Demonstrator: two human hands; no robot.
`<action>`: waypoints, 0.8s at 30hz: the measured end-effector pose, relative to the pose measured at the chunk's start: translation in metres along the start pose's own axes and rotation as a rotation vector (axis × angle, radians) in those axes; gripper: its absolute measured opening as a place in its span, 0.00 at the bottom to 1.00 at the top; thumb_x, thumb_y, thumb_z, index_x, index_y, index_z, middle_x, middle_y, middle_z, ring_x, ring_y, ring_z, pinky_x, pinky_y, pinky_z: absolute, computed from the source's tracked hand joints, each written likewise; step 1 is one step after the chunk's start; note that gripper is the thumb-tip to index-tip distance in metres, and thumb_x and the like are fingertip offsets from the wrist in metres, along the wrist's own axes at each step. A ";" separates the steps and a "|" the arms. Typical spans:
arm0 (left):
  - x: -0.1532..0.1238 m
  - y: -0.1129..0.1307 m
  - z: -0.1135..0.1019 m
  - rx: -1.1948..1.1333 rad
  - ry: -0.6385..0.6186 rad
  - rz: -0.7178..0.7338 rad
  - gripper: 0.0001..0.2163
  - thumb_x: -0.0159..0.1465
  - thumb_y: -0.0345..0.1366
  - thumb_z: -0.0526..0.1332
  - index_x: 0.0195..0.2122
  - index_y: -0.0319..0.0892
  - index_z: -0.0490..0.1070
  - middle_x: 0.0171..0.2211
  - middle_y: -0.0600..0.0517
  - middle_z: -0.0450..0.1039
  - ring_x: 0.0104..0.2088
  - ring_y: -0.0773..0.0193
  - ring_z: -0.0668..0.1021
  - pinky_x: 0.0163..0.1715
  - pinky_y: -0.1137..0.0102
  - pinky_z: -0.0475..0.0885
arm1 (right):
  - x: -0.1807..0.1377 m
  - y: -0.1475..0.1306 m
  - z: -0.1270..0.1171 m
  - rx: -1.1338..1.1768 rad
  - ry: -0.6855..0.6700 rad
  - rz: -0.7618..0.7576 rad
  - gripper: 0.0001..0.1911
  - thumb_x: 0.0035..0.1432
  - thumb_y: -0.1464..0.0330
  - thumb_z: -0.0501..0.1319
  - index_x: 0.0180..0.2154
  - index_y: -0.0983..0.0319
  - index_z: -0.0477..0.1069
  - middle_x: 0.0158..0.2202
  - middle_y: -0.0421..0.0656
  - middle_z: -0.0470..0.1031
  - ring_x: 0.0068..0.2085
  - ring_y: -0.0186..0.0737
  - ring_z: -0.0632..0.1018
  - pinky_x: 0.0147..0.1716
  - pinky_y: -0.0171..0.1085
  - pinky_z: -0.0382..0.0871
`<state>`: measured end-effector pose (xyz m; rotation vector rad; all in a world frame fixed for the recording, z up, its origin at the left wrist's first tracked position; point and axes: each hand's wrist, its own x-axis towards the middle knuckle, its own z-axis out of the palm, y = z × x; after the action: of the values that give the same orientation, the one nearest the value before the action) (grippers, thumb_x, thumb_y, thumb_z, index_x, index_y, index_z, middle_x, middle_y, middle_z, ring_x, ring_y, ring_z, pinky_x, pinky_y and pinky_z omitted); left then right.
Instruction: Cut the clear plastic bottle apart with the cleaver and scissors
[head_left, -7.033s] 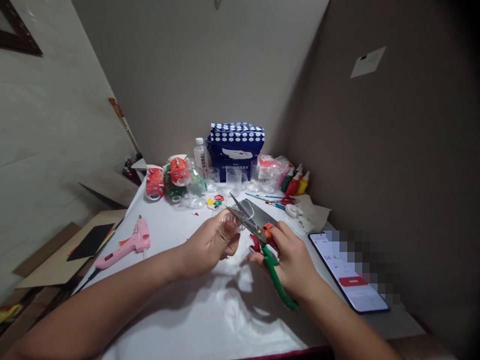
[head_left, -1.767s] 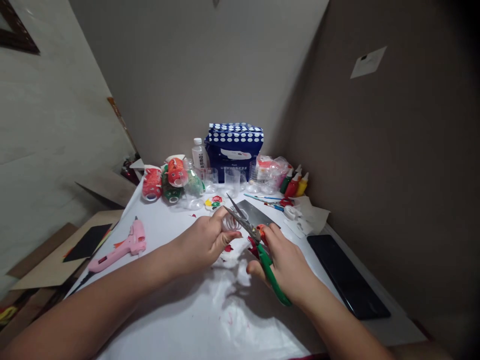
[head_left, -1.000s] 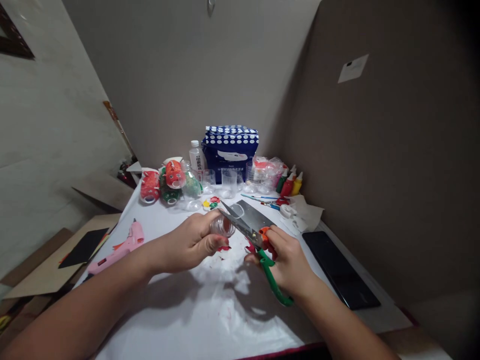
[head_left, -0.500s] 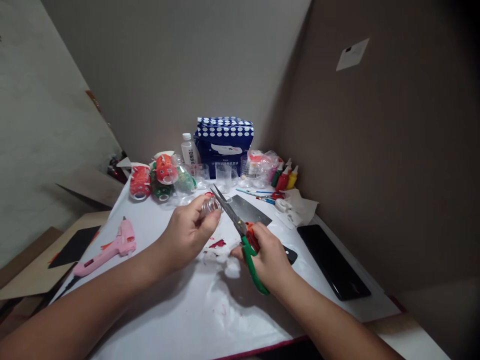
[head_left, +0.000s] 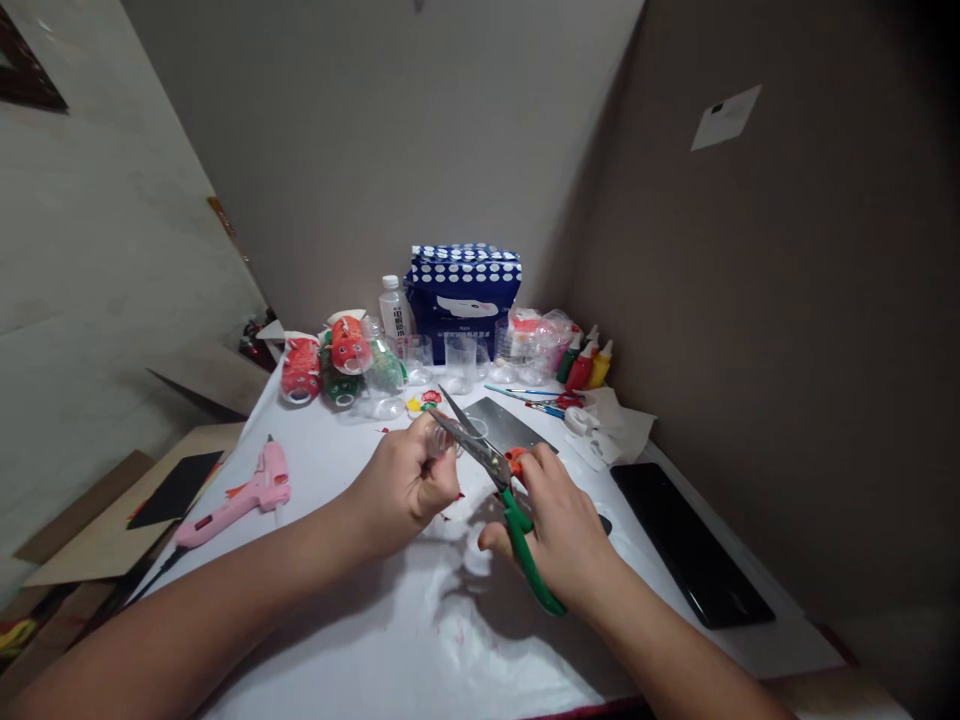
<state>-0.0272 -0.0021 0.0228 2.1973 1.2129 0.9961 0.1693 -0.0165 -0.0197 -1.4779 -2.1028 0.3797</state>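
My left hand (head_left: 415, 473) is closed around a small piece of clear plastic (head_left: 442, 437), which looks round but is mostly hidden by the fingers. In my right hand (head_left: 559, 515) is a pair of scissors (head_left: 487, 460) with green and orange handles. Their blades stand partly apart and point up and left, reaching across the clear plastic. A thin clear ring of plastic (head_left: 478, 428) shows by the blades. Behind the hands a paint palette with yellow, green and red dabs (head_left: 424, 402) lies on the white table cover (head_left: 360, 620).
On the left lies a pink glue gun (head_left: 251, 495). Red painted bottle figures (head_left: 301, 370), clear plastic cups (head_left: 460, 360) and a blue bag (head_left: 465, 305) stand at the back. Paint bottles (head_left: 581, 368), brushes (head_left: 525, 394) and a black phone-like slab (head_left: 686, 540) are on the right.
The scissors' blades have opened wider and now cross the clear plastic. My left hand has turned it. The whole view has shifted slightly, and the palette now shows more.
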 end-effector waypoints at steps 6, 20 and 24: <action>0.000 -0.002 0.003 -0.035 -0.022 -0.024 0.08 0.62 0.41 0.50 0.29 0.43 0.55 0.19 0.61 0.55 0.20 0.71 0.60 0.20 0.75 0.57 | 0.002 0.011 0.002 0.003 0.089 -0.062 0.26 0.49 0.44 0.62 0.34 0.59 0.65 0.33 0.42 0.67 0.31 0.43 0.72 0.30 0.40 0.63; -0.003 0.014 -0.012 -0.224 -0.142 -0.019 0.10 0.62 0.43 0.48 0.29 0.43 0.55 0.22 0.60 0.50 0.21 0.72 0.55 0.19 0.75 0.53 | 0.001 0.020 0.003 0.042 0.331 -0.318 0.20 0.54 0.51 0.62 0.26 0.59 0.60 0.26 0.40 0.64 0.26 0.37 0.66 0.26 0.35 0.60; -0.004 0.016 -0.012 -0.238 -0.132 0.009 0.11 0.63 0.44 0.48 0.28 0.43 0.54 0.23 0.58 0.51 0.22 0.71 0.56 0.20 0.74 0.54 | 0.000 0.018 -0.001 0.054 0.302 -0.328 0.19 0.54 0.53 0.62 0.25 0.58 0.59 0.25 0.39 0.63 0.25 0.36 0.66 0.25 0.34 0.60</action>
<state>-0.0293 -0.0136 0.0396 2.0489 0.9729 0.9308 0.1833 -0.0096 -0.0282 -1.0587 -2.0218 0.0811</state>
